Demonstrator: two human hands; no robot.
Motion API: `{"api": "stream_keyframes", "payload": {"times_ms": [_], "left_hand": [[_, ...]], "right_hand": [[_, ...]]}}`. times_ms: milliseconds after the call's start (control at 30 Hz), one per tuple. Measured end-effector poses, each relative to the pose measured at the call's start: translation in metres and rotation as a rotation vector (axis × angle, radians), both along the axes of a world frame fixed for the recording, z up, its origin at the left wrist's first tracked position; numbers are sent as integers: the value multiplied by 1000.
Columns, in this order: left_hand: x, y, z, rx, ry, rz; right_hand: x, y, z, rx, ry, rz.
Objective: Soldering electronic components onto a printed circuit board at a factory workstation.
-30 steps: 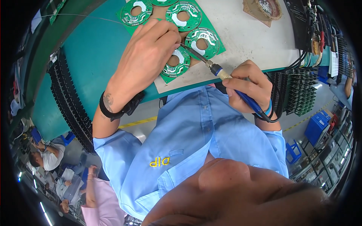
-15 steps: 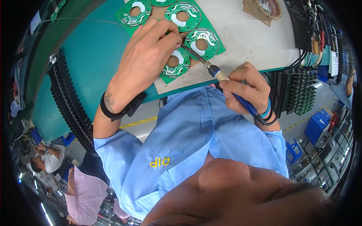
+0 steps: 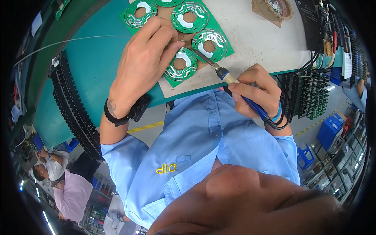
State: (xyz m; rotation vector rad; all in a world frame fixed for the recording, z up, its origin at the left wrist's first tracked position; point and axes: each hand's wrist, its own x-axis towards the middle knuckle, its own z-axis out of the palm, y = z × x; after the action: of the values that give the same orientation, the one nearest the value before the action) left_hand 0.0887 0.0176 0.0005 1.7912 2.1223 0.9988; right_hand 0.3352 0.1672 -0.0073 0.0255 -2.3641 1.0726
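My right hand [image 3: 258, 89] grips a soldering iron [image 3: 224, 73] like a pen, its tip angled toward the gap between two round green circuit boards. Pinched in my left hand [image 3: 143, 62] is a thin solder wire [image 3: 86, 38], whose short end pokes out past the fingertips, apart from the iron tip. The wire's long part trails away to the left. Under my left fingers lies a green panel of several ring-shaped boards with white centre patches; one ring board [image 3: 190, 62] is just beside the thumb. Another ring board [image 3: 220, 41] sits right of the iron tip.
A round dish of metallic bits [image 3: 280, 8] stands on a brown board at the far right. Beyond it are hand tools [image 3: 335, 39] and cables. Black slotted strips [image 3: 72, 102] stand left of the green mat [image 3: 94, 58]. Other people are at the lower left.
My left hand has drawn back a little to the left with the solder wire, away from the iron tip. The trailing wire has swung lower. My right hand has barely moved.
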Motion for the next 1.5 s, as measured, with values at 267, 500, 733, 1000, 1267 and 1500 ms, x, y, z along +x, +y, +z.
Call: {"api": "stream_keyframes", "payload": {"times_ms": [267, 500, 733, 1000, 1267, 1500], "left_hand": [[5, 1, -1, 24, -34, 6], [2, 1, -5, 81, 138, -104], [2, 0, -8, 60, 153, -115], [6, 1, -8, 45, 113, -112], [8, 3, -8, 42, 87, -116], [8, 3, -9, 43, 83, -118]], "right_hand": [[3, 9, 6, -29, 94, 29], [10, 12, 5, -177, 8, -108], [7, 13, 1, -176, -23, -100], [4, 14, 1, -186, -39, -85], [3, 19, 3, -178, -71, -66], [2, 19, 4, -166, -55, -53]]}}
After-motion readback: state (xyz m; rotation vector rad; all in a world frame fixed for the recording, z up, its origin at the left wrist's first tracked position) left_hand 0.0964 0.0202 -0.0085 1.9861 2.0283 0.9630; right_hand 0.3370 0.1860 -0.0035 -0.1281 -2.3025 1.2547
